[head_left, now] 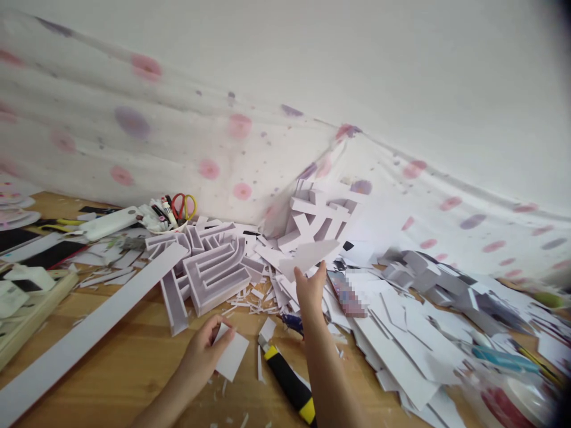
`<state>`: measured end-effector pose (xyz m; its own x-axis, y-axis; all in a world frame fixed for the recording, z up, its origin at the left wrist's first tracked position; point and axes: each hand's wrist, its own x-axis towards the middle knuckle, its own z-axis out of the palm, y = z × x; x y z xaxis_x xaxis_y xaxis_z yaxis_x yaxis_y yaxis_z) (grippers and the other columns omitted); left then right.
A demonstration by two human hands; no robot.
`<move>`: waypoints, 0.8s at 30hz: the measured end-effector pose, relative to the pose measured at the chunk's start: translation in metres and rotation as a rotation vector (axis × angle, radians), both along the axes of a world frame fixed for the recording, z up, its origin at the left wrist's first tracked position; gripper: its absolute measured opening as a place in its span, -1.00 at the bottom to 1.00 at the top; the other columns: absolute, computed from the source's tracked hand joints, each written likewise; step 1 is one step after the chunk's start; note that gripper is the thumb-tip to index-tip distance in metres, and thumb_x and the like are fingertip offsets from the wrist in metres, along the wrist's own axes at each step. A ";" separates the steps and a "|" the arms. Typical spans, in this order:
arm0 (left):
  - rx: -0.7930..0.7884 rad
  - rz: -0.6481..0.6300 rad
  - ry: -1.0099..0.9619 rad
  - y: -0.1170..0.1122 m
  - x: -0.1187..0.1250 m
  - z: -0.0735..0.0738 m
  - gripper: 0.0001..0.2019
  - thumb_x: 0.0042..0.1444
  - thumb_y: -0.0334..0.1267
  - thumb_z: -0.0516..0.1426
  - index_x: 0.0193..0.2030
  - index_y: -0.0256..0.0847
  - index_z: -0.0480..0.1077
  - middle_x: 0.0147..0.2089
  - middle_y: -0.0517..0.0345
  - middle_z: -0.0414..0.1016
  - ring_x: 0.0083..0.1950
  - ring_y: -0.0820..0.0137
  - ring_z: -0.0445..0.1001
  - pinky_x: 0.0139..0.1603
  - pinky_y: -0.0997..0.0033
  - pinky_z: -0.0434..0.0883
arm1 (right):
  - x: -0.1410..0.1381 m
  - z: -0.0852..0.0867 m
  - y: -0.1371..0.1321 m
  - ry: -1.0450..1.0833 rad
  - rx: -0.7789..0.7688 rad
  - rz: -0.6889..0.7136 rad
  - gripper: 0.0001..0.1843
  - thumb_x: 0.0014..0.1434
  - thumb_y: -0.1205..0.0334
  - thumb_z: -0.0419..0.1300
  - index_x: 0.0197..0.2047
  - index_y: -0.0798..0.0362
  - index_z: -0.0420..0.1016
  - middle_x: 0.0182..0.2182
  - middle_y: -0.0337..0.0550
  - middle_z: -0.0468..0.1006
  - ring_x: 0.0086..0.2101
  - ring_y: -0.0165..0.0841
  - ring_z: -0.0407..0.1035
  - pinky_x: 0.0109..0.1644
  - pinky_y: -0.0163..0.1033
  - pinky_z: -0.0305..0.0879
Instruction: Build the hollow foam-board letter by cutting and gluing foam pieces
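Observation:
My left hand pinches a small rectangular piece of white board low over the table, left of centre. Stretched forward, my right hand grips a larger, pointed piece of white board by its near edge, above the pile of scraps. Below and between my hands lies a black and yellow utility knife. A dark blue tool sits beside my right wrist, partly hidden by the arm. Hollow white character-shaped structures stand beyond my left hand, and another stack leans at the back.
A long white strip runs from the lower left onto the structures. Scissors and pens stand in a holder behind. White sheets and a phone-like object lie at right. A power strip is at left.

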<state>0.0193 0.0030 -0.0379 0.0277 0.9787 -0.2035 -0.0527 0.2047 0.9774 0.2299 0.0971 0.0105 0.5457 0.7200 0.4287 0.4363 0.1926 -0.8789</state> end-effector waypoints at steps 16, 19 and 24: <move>0.263 0.190 0.237 0.004 -0.025 -0.007 -0.63 0.04 0.12 0.04 -0.35 -0.17 0.39 -0.53 0.22 0.42 -0.48 0.42 0.39 -0.46 0.52 0.37 | -0.090 -0.039 -0.085 0.048 -0.555 0.929 -0.62 -0.06 0.40 0.18 -0.11 0.03 0.46 -0.46 -0.28 0.48 -0.47 -0.43 0.33 -0.38 -0.34 0.22; 0.270 0.195 0.209 0.004 -0.028 -0.007 -0.61 0.04 0.12 0.05 -0.31 -0.19 0.42 -0.46 0.16 0.50 -0.44 0.39 0.46 -0.42 0.51 0.42 | -0.093 -0.046 -0.081 0.059 -0.534 0.867 -0.63 -0.08 0.44 0.14 -0.15 0.04 0.47 -0.54 -0.31 0.42 -0.49 -0.42 0.31 -0.39 -0.34 0.21; 0.314 0.226 0.233 0.006 -0.032 -0.004 -0.63 -0.03 0.09 0.12 -0.29 -0.17 0.48 -0.29 0.10 0.60 -0.25 0.32 0.56 -0.24 0.52 0.48 | -0.090 -0.044 -0.078 0.048 -0.444 0.724 -0.75 -0.05 0.41 0.11 -0.26 0.04 0.48 -0.53 -0.31 0.41 -0.49 -0.43 0.32 -0.38 -0.34 0.21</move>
<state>-0.0126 0.0090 -0.0418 -0.2047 0.9703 0.1292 0.1667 -0.0955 0.9814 0.1395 0.0192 -0.0331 -0.1037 0.9945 0.0116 0.2991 0.0423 -0.9533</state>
